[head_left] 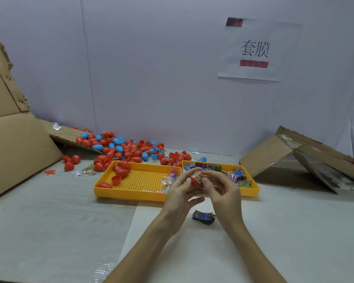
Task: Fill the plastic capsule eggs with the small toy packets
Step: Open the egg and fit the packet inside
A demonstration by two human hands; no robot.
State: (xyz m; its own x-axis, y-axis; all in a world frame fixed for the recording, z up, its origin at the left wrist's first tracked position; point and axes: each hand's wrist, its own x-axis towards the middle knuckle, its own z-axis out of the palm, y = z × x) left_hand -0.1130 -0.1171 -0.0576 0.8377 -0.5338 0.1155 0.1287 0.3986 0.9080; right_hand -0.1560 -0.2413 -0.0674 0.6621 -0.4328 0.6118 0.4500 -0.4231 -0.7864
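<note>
Presently, both of my hands are engaged on one red capsule egg (195,180), held in the air just above the near edge of the two yellow trays. My left hand (179,194) pinches the egg's lower red part between thumb and fingertips. My right hand (223,190) pinches its upper end, where a printed piece marked "6+" shows. I cannot tell whether that piece is a packet half pushed in or a wrap on the shell.

Stock noted:
- the left tray (131,196) holds a few red shells and halves and some clear bags of coloured bits;
- the right tray (254,190) holds the small toy packets (237,177);
- one dark blue packet (203,216) lies loose on the table, below my hands;
- a pile of red and blue eggs (127,148) lies behind the trays, against the wall.

Handling assessment: the egg looks light, thin-walled, smooth and probably slippery, so it should be gripped around its widest part, not at the tapered tip. A hard squeeze may flex the shell or pop the seam. The packets look soft, crinkly and nearly weightless. I would fold one small and press it in by its middle, keeping the edges clear of the rim so that the halves can close.
</note>
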